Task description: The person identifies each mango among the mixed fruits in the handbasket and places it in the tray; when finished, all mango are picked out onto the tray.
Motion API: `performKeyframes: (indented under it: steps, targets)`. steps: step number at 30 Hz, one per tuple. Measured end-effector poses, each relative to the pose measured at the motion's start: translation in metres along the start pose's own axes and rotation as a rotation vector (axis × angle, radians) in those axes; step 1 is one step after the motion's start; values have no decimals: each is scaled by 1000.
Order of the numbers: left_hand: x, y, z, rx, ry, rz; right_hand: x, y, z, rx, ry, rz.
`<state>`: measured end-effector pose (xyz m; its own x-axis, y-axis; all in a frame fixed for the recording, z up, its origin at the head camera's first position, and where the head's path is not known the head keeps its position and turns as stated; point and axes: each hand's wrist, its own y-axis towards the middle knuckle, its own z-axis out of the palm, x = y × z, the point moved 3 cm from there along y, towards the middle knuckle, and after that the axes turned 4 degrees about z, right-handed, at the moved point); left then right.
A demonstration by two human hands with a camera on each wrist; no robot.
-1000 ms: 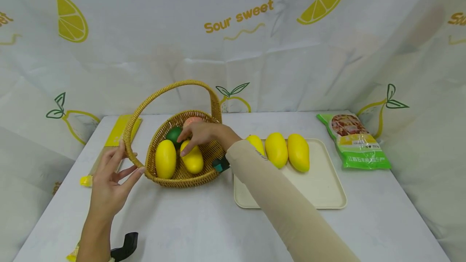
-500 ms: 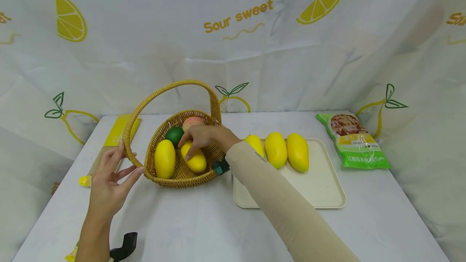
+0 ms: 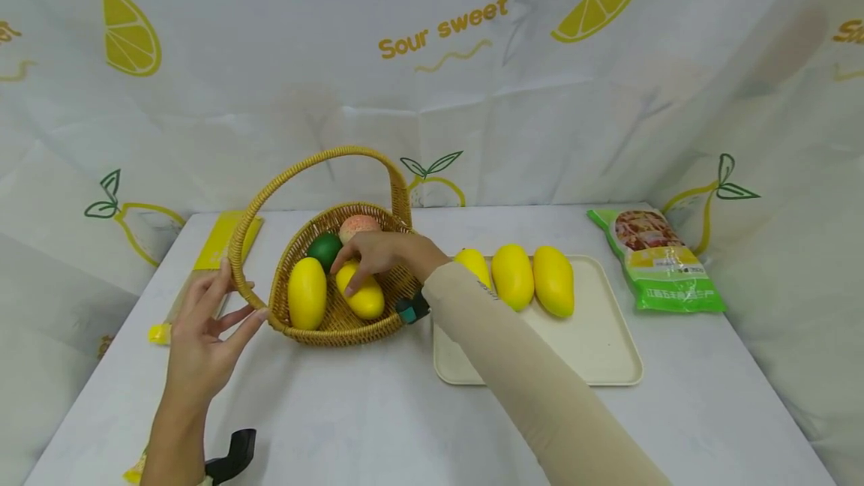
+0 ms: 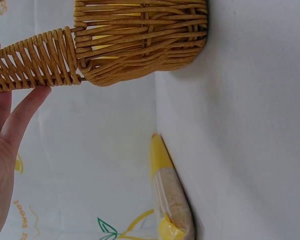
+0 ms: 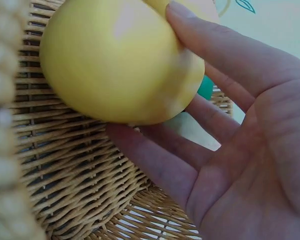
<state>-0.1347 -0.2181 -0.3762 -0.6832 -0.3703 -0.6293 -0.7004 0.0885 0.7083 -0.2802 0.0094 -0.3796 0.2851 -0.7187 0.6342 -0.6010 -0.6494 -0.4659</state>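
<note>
A wicker basket (image 3: 344, 337) with a tall arched handle (image 3: 307, 165) stands on the table. Near the handle's lower left end, my left hand (image 3: 202, 340) holds it between thumb and fingers; the left wrist view shows fingertips (image 4: 32, 102) against the woven handle. Inside the basket my right hand (image 3: 379, 252) grips a yellow mango (image 3: 364, 300), thumb on one side and fingers on the other. The mango (image 5: 109, 60) fills much of the right wrist view. Beside it lie another mango (image 3: 307, 294), a dark green fruit (image 3: 325, 250) and a pinkish round fruit (image 3: 359, 226).
Right of the basket, a cream tray (image 3: 594, 358) carries three mangoes (image 3: 513, 277), one partly behind the right sleeve (image 3: 513, 351). A green food bag (image 3: 664, 265) lies at the back right. Left of the basket lies a yellow packet (image 3: 226, 238). A patterned curtain hangs behind.
My right hand has lowered slightly onto the mango and now grips it; that mango has shifted a little to the right. The left hand stays on the handle.
</note>
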Motion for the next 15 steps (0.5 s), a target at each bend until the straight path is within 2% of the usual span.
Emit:
performKeyframes:
  steps: [4,9,15]
  targets:
    - [-1,0,1,3,5,-2,2,-6,-5,0,20,-1]
    - [0,1,0,-4,7,13,8,-12,-12,-6,101,-24]
    - [2,1,1,-6,-9,14,14,-20,-21,-46,107,-81]
